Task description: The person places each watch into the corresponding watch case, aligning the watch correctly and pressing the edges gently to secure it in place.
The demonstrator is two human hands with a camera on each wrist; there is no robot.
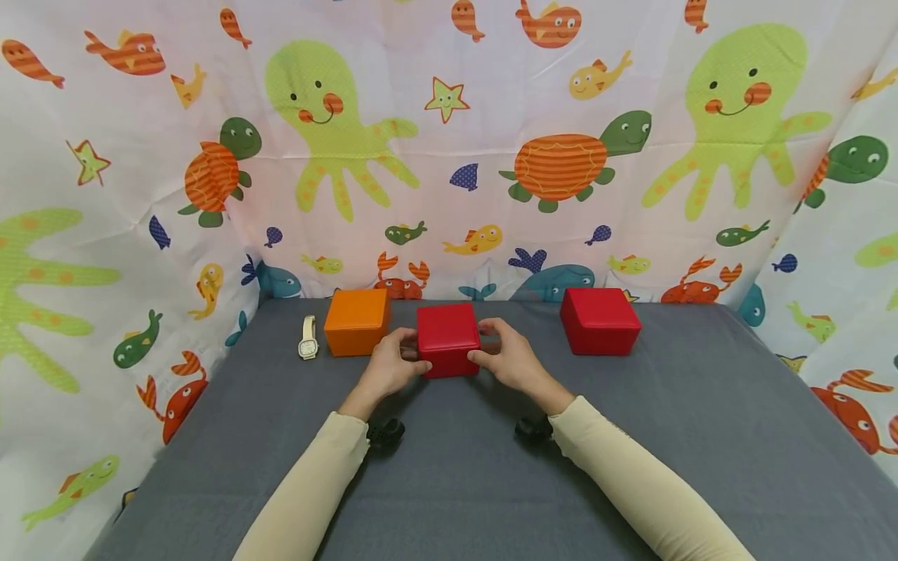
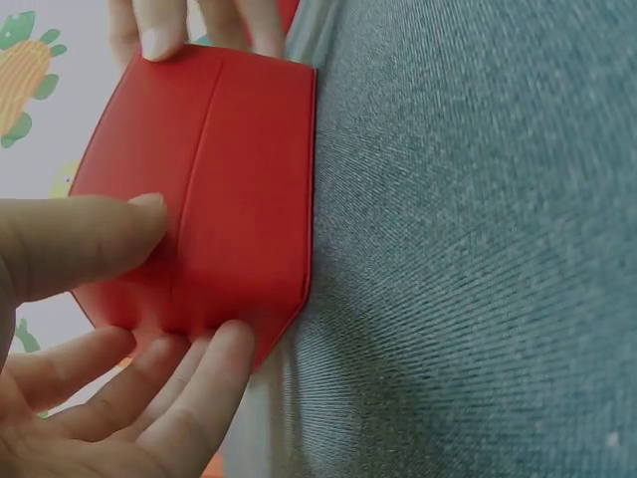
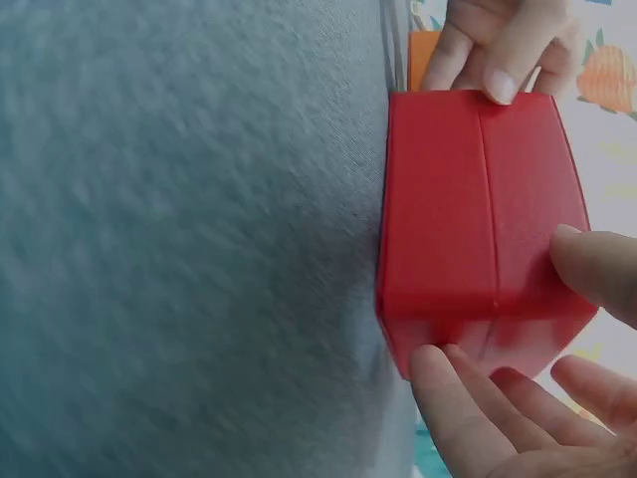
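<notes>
A red box [image 1: 447,340] stands on the grey cloth between both hands, its lid down with a seam running round its sides. My left hand [image 1: 387,368] grips its left side, thumb on the front face and fingers against the side. From the right, my right hand [image 1: 517,363] holds it the same way, its thumb [image 3: 597,271] on the front near the lid seam. In the left wrist view the left fingertips [image 2: 231,341] lie along the side of the box. The far side of the box is hidden.
An orange box [image 1: 356,323] stands left of the hands, with a wristwatch [image 1: 308,338] lying beside it. Another red box [image 1: 599,322] is at the right. Behind the grey table [image 1: 449,483] hangs a curtain [image 1: 435,179] printed with sea animals.
</notes>
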